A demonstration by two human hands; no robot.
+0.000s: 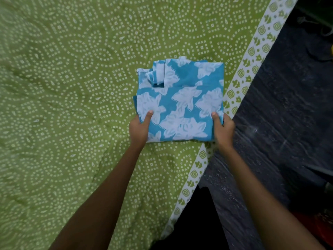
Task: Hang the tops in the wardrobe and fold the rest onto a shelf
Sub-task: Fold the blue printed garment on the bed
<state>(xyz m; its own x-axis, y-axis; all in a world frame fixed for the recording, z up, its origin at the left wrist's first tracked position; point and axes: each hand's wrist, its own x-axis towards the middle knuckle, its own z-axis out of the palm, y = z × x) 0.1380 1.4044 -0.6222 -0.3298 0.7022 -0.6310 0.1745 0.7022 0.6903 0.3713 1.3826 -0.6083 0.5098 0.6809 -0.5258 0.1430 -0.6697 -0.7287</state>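
Note:
A blue garment with white flower print (pixel 182 98) lies folded into a rough square on the green bedsheet (pixel 72 87), near the bed's right edge. My left hand (pixel 139 129) grips its near left corner, thumb on top and fingers underneath. My right hand (pixel 222 129) grips the near right corner the same way. Some loose flaps of the garment stick up at its far left corner.
The bedsheet's white patterned border (pixel 239 78) runs diagonally along the bed's right edge. Beyond it is a dark floor (pixel 281 114). Something red (pixel 317 226) sits at the lower right, and dark objects fill the top right corner.

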